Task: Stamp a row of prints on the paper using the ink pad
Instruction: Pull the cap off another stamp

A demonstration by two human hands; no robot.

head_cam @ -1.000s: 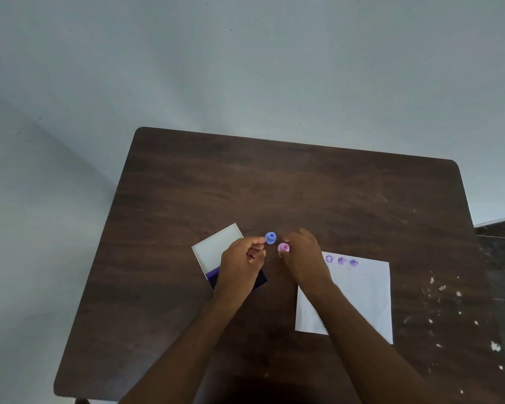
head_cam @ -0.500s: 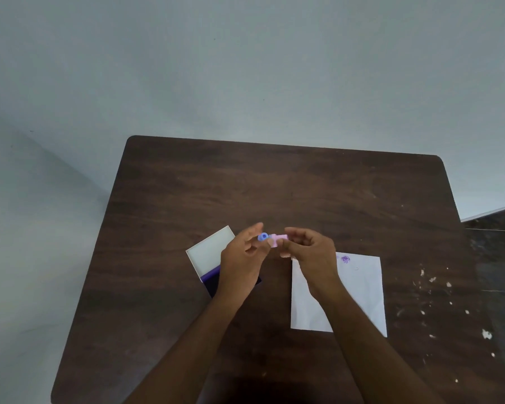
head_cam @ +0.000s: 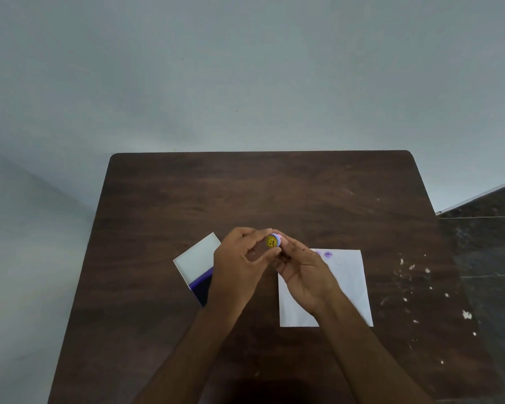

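Two hands meet above the dark wooden table [head_cam: 274,185], lifted clear of everything lying on it. A second ago they were low at the surface, each on a small stamp piece, one blue and one pink, set down between the ink pad and the paper; now those pieces are raised and held together end to end. The white paper [head_cam: 350,281] lies to the right, partly under the right wrist, with a few purple prints [head_cam: 328,254] showing along its top edge. The ink pad [head_cam: 200,271] sits open to the left, its white lid tipped back and the dark pad mostly hidden by the left hand [head_cam: 236,266]. That hand pinches the stamp [head_cam: 273,241] between thumb and forefinger, its other fingers loosely curled. The right hand [head_cam: 306,275] grips the pink end from the other side, fingers folded around it. A yellow smiley face on the stamp's blue end points at the camera. Joining the pieces suggests this stamp is being capped or swapped, so the row is probably paused rather than growing.
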